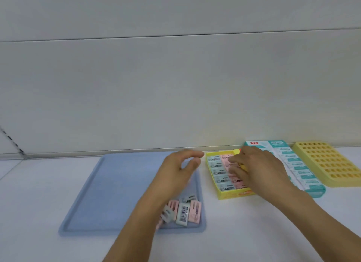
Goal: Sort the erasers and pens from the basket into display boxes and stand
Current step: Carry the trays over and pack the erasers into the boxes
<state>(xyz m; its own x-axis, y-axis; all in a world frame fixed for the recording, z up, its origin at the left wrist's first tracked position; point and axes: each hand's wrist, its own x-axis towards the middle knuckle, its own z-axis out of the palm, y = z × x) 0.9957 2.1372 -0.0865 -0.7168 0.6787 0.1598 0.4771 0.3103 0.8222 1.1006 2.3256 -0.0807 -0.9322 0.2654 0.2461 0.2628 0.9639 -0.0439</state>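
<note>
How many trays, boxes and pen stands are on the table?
Blue tray: 1
Display boxes: 2, the yellow box and the teal box
Yellow stand with holes: 1
Total: 4

- A white table (39, 203) carries everything and runs back to a pale wall at the far edge.
- A flat blue tray (109, 193) with a low rim lies left of centre on the table.
- Just right of the tray lies an open yellow display box (230, 196).
- A teal and white display box (304, 164) lies flat beside the yellow one, on its right and reaching farther back.
- At the far right lies a yellow stand (332, 164) with rows of round holes, near the wall.
</note>
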